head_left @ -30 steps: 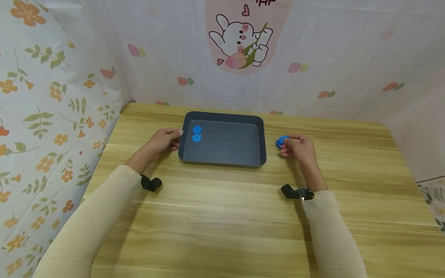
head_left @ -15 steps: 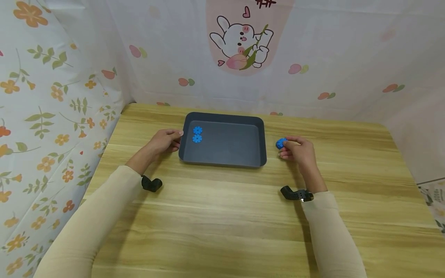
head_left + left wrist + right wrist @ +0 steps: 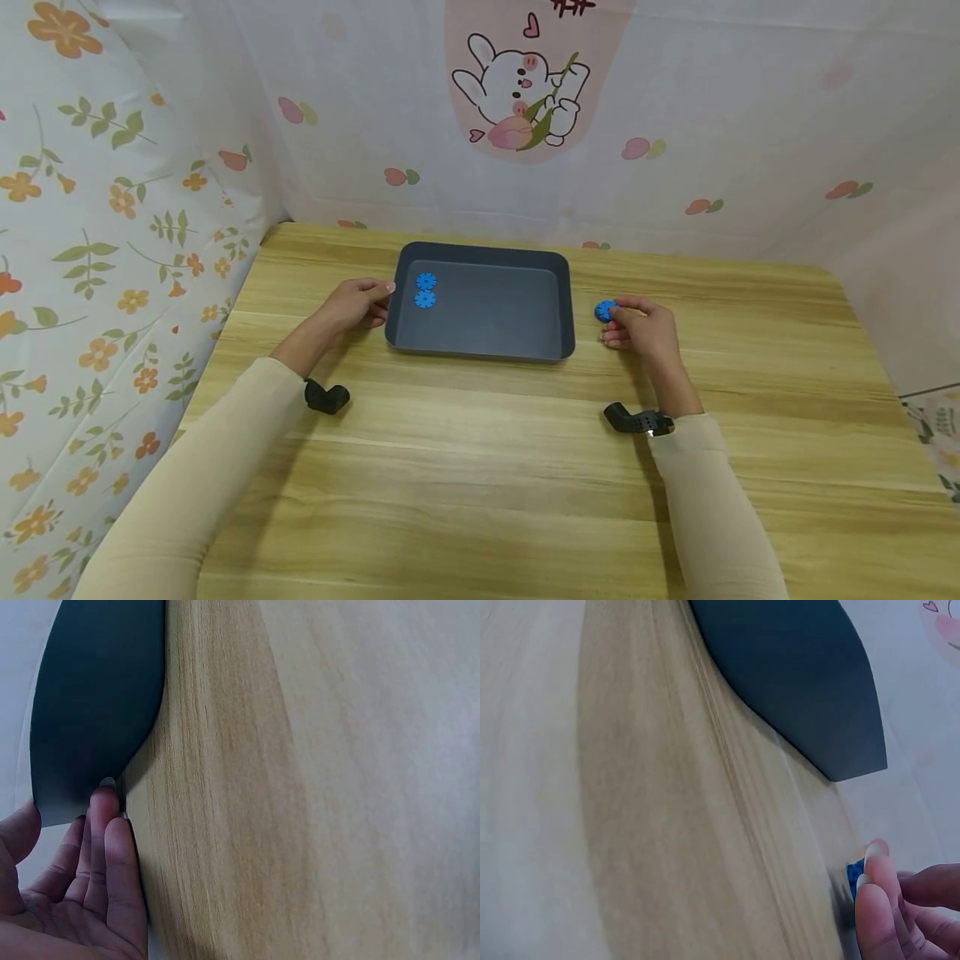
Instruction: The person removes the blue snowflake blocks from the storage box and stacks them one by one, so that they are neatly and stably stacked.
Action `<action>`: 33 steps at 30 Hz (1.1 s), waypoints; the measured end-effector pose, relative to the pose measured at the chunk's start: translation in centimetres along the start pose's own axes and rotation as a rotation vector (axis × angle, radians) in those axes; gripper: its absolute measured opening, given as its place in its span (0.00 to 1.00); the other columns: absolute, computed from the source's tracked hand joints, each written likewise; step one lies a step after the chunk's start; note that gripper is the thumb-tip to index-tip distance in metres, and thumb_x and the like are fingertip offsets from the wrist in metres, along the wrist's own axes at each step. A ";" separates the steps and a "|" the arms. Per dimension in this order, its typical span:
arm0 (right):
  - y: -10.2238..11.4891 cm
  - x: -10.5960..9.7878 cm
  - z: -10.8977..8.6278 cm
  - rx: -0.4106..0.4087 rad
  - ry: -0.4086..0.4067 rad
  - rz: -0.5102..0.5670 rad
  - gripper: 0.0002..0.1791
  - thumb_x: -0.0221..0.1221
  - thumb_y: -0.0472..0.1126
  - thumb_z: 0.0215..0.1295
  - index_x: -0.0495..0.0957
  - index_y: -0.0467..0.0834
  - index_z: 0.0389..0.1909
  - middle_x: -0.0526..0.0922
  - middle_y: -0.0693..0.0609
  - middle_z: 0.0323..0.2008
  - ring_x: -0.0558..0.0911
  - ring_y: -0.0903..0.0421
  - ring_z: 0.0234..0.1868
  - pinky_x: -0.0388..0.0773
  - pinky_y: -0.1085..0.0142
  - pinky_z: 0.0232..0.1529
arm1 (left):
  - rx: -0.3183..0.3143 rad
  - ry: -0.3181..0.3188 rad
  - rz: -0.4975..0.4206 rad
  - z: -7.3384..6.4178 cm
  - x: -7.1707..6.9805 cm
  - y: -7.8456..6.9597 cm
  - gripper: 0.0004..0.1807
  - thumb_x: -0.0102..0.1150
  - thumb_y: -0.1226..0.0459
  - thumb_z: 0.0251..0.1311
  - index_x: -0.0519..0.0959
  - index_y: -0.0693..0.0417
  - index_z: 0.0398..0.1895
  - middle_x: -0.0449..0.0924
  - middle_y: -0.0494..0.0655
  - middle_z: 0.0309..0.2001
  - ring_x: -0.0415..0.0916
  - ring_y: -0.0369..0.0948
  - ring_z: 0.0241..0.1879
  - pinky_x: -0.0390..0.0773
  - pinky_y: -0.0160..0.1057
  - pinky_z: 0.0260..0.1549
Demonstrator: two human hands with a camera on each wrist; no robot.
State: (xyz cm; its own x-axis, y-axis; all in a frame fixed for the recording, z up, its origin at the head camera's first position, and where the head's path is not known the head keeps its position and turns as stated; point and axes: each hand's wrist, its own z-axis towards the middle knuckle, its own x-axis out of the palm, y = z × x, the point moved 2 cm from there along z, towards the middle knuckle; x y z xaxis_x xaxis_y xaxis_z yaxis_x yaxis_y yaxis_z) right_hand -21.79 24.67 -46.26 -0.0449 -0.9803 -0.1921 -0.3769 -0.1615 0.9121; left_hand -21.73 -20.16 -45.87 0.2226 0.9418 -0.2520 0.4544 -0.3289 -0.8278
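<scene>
A dark grey rectangular tray (image 3: 495, 312) lies on the table. Two blue notched discs (image 3: 425, 290) rest flat inside it, one above the other, near its left wall. My left hand (image 3: 351, 304) holds the tray's left side, thumb at the rim and fingers against the outer wall. To the right of the tray, my right hand (image 3: 648, 329) pinches blue notched discs (image 3: 604, 311), which look stacked; how many is unclear. In the right wrist view, the fingertips (image 3: 874, 922) hide most of the blue discs (image 3: 854, 876).
The wooden table (image 3: 480, 467) extends in front of the tray and to both sides. A white printed curtain (image 3: 337, 100) hangs behind it, and a floral cloth (image 3: 112, 250) hangs at the left. Each wrist carries a black camera mount (image 3: 327, 397).
My right hand has lowered slightly, and the blue discs in it have come together into a neater stack. The left hand and the tray stay in place.
</scene>
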 end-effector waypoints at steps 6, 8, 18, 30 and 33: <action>0.2 0.0 -0.1 0.015 -0.005 -0.021 0.22 0.54 0.42 0.73 0.69 0.34 0.62 0.81 0.54 0.18 0.82 0.61 0.18 0.83 0.65 0.26 | -0.002 -0.002 0.002 -0.2 -0.2 0.2 0.25 0.46 0.50 0.73 0.70 0.55 0.65 0.74 0.48 0.46 0.74 0.38 0.39 0.79 0.30 0.38; 0.4 0.0 -0.1 0.006 -0.004 -0.039 0.23 0.54 0.42 0.73 0.69 0.33 0.62 0.81 0.55 0.18 0.82 0.61 0.17 0.83 0.65 0.25 | -0.001 0.000 0.007 -0.3 -0.3 0.2 0.25 0.46 0.50 0.74 0.70 0.56 0.65 0.74 0.49 0.46 0.74 0.38 0.39 0.79 0.30 0.38; 2.7 0.6 0.1 -0.081 0.013 -0.069 0.25 0.56 0.45 0.72 0.69 0.31 0.62 0.82 0.53 0.19 0.82 0.60 0.17 0.83 0.65 0.26 | 0.017 0.004 0.005 -0.2 -0.3 0.2 0.26 0.47 0.49 0.73 0.71 0.57 0.64 0.75 0.48 0.46 0.74 0.38 0.38 0.79 0.30 0.37; 5.5 4.5 0.2 -0.117 0.103 -0.037 0.22 0.57 0.41 0.70 0.72 0.34 0.61 0.81 0.51 0.17 0.82 0.58 0.15 0.83 0.62 0.24 | 0.011 0.008 0.009 -0.2 -0.2 0.1 0.26 0.47 0.49 0.73 0.70 0.55 0.66 0.74 0.50 0.48 0.75 0.38 0.39 0.79 0.30 0.38; 6.0 5.7 0.3 -0.137 0.112 -0.050 0.22 0.58 0.41 0.70 0.72 0.34 0.61 0.81 0.52 0.17 0.82 0.59 0.15 0.83 0.63 0.23 | 0.012 0.009 0.006 -0.1 -0.1 0.1 0.26 0.47 0.50 0.73 0.70 0.55 0.66 0.74 0.51 0.48 0.75 0.39 0.39 0.79 0.30 0.38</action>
State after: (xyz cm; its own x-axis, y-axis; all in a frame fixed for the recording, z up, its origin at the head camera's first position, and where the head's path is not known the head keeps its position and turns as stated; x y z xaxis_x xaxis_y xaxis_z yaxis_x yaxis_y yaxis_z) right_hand -24.55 18.20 -42.02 0.0770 -0.9760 -0.2037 -0.2457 -0.2166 0.9448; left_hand -21.66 -20.32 -45.87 0.2327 0.9392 -0.2526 0.4427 -0.3335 -0.8323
